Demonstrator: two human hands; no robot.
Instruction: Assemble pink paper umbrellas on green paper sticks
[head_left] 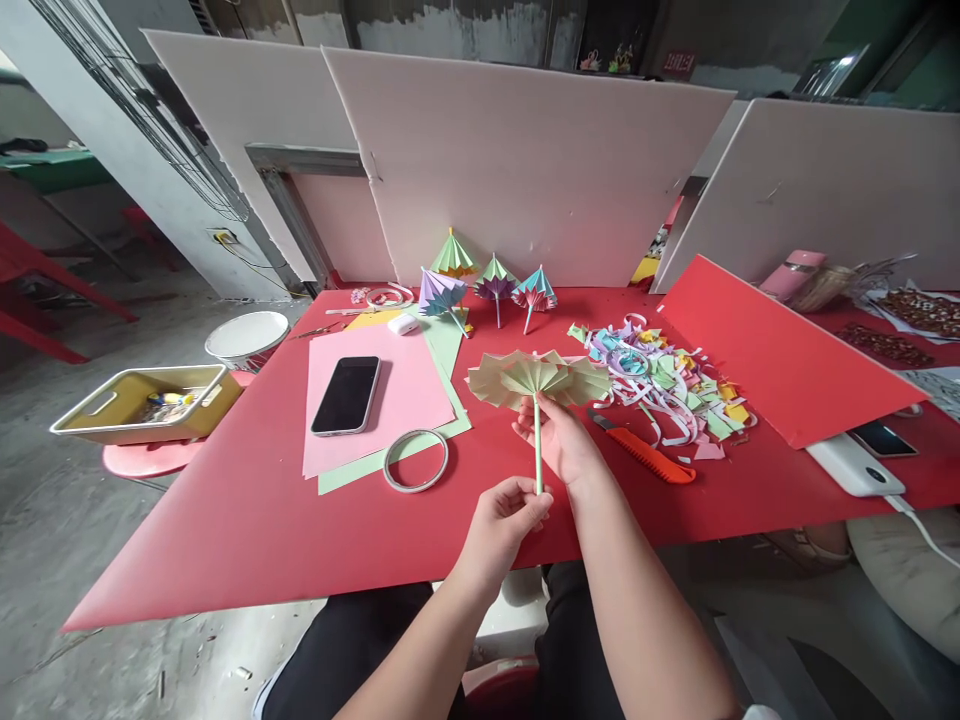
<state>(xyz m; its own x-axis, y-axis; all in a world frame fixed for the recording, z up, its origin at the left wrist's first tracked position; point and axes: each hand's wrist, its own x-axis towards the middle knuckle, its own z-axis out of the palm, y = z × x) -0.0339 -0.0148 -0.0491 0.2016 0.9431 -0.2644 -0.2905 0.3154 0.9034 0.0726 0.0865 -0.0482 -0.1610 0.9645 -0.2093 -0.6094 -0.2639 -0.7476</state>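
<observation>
A pale yellow-green folded paper umbrella (546, 376) is held upright above the red table, its pleated canopy spread wide. My left hand (510, 508) pinches the lower end of its thin green stick. Higher up, just under the canopy, my right hand (556, 432) has its fingers closed around the stick. An orange utility knife (651, 452) lies to the right of my right hand. A roll of tape (416, 461) rests left of my hands, partly over green paper. Several finished small paper umbrellas (496, 280) stand at the back of the table.
Pink paper (405, 385) with a black-screened phone (346, 396) on it lies at left. Paper scraps (675, 385) are heaped at right, beside a red board (750, 350). A white power bank (855, 464) with a cable sits near the right edge. A yellow basket (82, 418) stands off the left side.
</observation>
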